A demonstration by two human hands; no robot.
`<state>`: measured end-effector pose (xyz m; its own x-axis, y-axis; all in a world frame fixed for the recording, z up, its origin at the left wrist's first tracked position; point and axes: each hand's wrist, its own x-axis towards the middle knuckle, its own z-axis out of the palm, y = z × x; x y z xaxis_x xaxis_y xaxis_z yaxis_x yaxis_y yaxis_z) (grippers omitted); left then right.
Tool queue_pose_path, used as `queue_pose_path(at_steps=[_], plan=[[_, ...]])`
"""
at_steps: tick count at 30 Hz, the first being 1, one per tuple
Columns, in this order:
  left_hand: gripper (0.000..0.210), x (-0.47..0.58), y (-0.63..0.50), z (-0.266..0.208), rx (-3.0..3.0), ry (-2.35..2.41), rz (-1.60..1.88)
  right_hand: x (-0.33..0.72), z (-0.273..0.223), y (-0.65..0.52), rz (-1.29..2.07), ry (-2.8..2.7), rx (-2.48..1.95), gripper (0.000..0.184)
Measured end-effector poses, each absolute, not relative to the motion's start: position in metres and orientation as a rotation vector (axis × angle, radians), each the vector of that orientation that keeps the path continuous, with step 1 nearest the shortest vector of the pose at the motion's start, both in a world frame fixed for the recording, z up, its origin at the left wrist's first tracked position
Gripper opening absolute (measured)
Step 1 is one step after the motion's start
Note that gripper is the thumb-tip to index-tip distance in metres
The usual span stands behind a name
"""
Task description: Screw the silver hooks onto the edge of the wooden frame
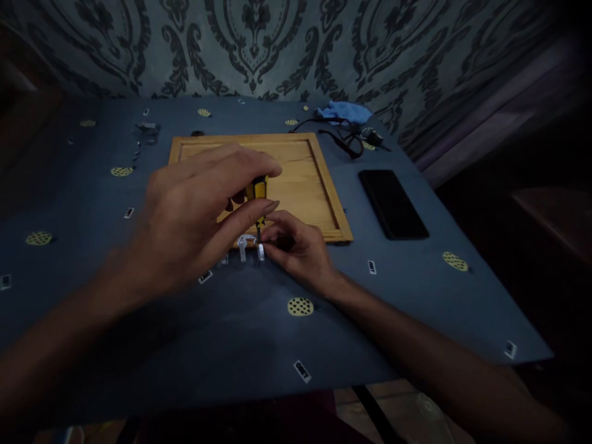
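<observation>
My left hand (203,209) grips the yellow and black handle of a screwdriver (259,189), which stands upright with its shaft pointing down. Its tip meets a shiny metal latch (243,242) at the near edge of a framed wooden panel (305,179). Close by on the right, my right hand (296,246) has thumb and fingers pinched together beside the screwdriver's shaft and the latch. Whatever lies between those fingertips is too small or hidden to make out. My left hand covers the panel's left part.
A black phone (394,205) lies right of the panel. Behind it are dark glasses (345,142), a blue cloth (345,112) and keys (374,137). A small clear plastic bag (148,131) lies at the back left. The patterned tablecloth (222,345) ends at a patterned wall.
</observation>
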<state>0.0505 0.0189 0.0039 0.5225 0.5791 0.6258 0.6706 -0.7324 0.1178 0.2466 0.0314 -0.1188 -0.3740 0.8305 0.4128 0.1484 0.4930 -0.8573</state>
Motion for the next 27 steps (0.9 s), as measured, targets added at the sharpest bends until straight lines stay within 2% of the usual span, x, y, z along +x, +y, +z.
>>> queue_pose_path(at_steps=[9,27], plan=[[0.022,0.0509,0.0154,0.0030,-2.573,-1.028,-0.943,0.2484,-0.1171,0.0307,0.963,-1.844,-0.834,0.036],[0.025,0.0527,0.0089,0.0041,-2.552,-1.012,-0.887,0.2475,-0.1197,0.0300,0.886,-1.853,-0.797,0.038]])
